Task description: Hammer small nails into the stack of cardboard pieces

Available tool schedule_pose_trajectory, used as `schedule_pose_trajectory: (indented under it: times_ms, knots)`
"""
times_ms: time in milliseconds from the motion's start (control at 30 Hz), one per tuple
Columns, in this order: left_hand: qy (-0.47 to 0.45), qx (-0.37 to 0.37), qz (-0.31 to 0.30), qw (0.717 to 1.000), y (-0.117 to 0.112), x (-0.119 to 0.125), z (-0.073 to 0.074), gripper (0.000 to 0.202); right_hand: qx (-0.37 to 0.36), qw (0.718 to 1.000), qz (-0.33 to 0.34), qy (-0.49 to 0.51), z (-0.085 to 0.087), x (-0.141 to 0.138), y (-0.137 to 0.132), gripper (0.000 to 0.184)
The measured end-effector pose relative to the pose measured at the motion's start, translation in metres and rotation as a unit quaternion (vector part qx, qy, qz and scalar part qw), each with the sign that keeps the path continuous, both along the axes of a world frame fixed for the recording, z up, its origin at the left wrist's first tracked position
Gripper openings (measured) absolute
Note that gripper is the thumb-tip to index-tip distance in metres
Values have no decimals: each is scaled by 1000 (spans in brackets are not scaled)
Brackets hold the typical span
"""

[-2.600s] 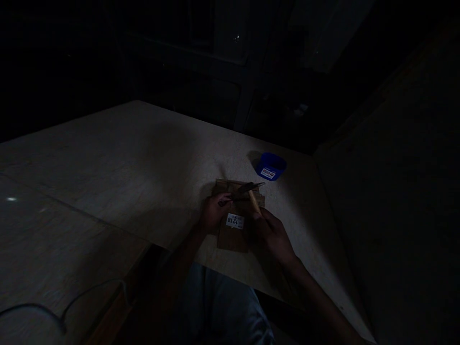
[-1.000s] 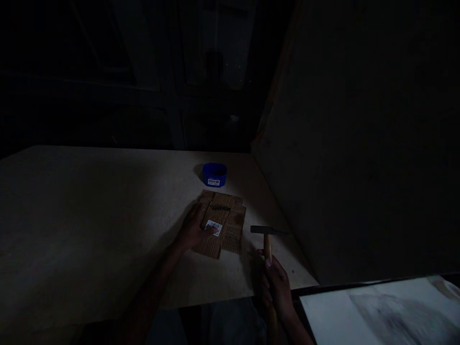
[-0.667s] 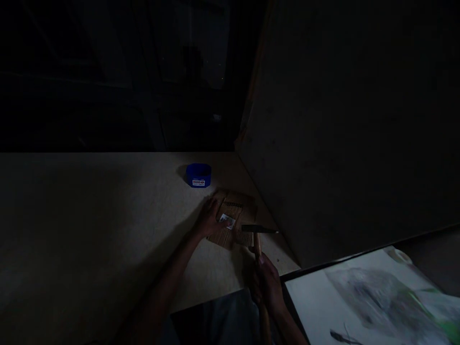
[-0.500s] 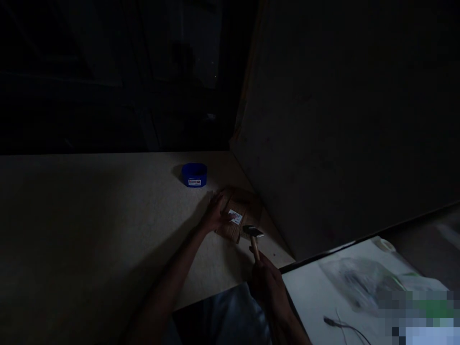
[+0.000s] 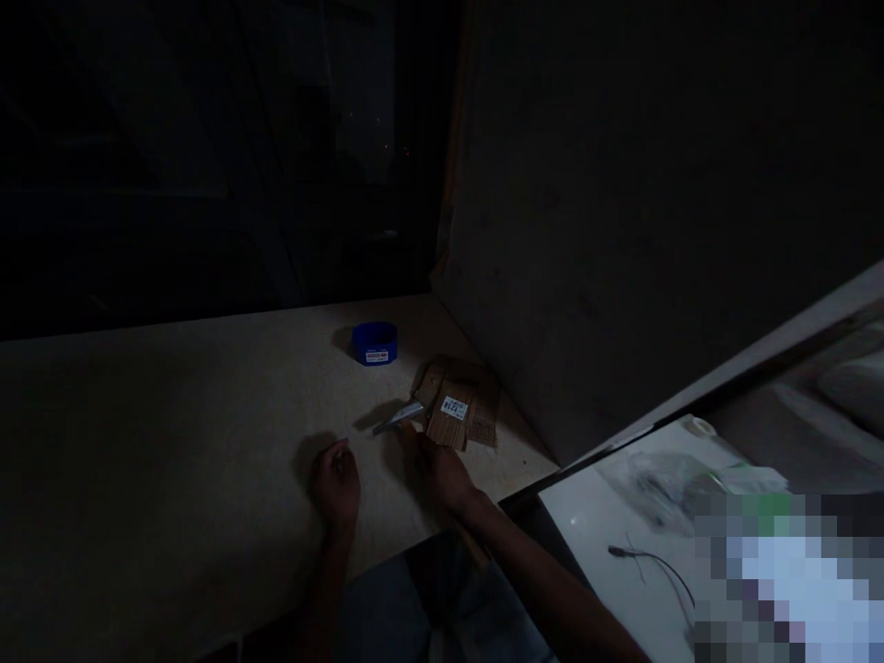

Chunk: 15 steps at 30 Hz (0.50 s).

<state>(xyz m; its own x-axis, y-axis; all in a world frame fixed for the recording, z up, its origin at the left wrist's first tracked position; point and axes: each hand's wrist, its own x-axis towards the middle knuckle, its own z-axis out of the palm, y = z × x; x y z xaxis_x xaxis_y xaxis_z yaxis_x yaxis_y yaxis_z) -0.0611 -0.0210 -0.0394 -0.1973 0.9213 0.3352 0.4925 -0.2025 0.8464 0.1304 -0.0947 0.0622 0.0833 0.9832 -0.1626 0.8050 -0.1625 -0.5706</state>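
The view is very dark. A small wooden block (image 5: pixel 470 412) with a white label lies on the pale table (image 5: pixel 172 433), close to an upright board. My right hand (image 5: pixel 436 468) is closed round the handle of a hammer (image 5: pixel 397 419). The hammer's metal head lies low, just left of the block. My left hand (image 5: pixel 336 485) rests on the table to the left of the hammer, apart from the block. Its fingers are curled, and a tiny pale thing shows at the fingertips; I cannot make out what it is.
A blue round container (image 5: pixel 375 343) stands on the table behind the block. A large upright board (image 5: pixel 587 258) closes off the right side. At the lower right lies a white surface (image 5: pixel 608 525) with a thin cable (image 5: pixel 653 566). The table's near edge runs by my lap.
My left hand has come off the wooden block and moved left onto the bare table. My right hand has swung the hammer from the block's right side to its left.
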Motion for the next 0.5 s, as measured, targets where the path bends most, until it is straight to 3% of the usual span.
schedule_pose_trajectory:
  times_ms: [100, 267, 500]
  knots:
    - [-14, -5, 14, 1000, -5, 4, 5, 26, -24, 1000, -10, -15, 1, -21, 25, 34]
    - [30, 1, -17, 999, -1, 10, 17, 22, -45, 998, -31, -27, -1, -32, 54, 37]
    - [70, 0, -23, 997, -3, 11, 20, 20, -65, 996, -49, -37, -5, -36, 71, 33]
